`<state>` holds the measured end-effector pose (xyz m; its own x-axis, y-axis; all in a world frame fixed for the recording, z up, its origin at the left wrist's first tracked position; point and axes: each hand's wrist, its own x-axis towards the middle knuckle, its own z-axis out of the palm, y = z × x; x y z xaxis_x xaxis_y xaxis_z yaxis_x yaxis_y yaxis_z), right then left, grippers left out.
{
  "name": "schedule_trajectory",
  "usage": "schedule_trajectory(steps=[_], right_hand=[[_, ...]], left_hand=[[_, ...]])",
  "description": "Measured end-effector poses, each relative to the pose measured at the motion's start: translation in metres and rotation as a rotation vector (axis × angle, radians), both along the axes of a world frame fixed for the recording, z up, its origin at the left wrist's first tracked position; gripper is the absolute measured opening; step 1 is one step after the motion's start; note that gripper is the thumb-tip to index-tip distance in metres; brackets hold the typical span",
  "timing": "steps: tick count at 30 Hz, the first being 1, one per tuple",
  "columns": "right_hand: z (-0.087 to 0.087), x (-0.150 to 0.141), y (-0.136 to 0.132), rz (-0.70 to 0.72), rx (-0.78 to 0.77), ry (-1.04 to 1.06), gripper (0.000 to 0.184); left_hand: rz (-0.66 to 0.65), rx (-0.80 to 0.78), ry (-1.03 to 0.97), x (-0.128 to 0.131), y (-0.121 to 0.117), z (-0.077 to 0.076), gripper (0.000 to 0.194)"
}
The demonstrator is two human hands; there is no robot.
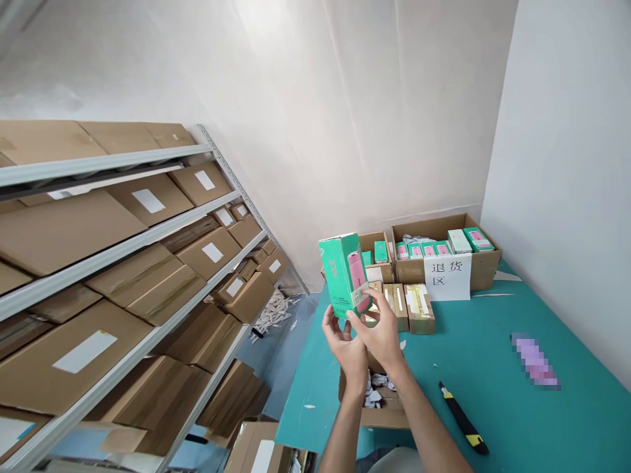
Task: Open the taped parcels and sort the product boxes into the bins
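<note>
Fingers (328,320) of the left hand (350,349) curled under and around the lower end of a green box (336,276); fingers of the right hand (386,326) pinching the lower right side, one fingertip on a pale label (361,295). Cannot tell the grip at the back. Stands nearly upright between both hands, in the air above the teal surface (493,348). Beneath the hands, an open carton (387,418) with crumpled paper (373,399) inside. Just beyond, small brown boxes (419,315), taped, side by side. Farther back, a smaller carton (388,270) and a big carton (483,279), both holding further green boxes (480,240); on the big one's front, a white sheet (449,289) with black characters. To the right, a black-and-yellow cutter (462,418) lying flat, then a purple patch (535,360) too blurred to name. To the left, a rack (152,234) packed with cardboard boxes (170,289); white scraps (273,312) on the floor (276,358).
</note>
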<state>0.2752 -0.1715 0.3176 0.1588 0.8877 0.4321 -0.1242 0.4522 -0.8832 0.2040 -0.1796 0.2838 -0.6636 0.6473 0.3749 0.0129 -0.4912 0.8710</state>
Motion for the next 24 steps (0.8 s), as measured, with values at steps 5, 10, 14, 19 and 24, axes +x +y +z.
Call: schedule_trajectory(steps=[5,10,14,19,24], right_hand=[[-0.007,0.01,0.013,0.048,-0.081,0.214,0.048],[-0.014,0.021,0.025,0.17,-0.119,0.369,0.047],[-0.016,0.025,0.029,0.252,-0.166,0.418,0.051],[-0.014,0.029,0.034,0.327,-0.162,0.354,0.05],[-0.005,0.031,0.026,0.102,-0.092,0.178,0.058]], left_hand=[[-0.079,0.027,0.062,0.002,-0.006,-0.003,0.077],[-0.247,-0.075,-0.127,-0.003,0.0,0.008,0.068],[-0.279,-0.133,-0.171,-0.003,0.005,0.016,0.074],[-0.207,-0.127,-0.204,-0.004,0.011,0.016,0.078],[-0.072,-0.124,-0.108,-0.005,0.017,0.012,0.08]])
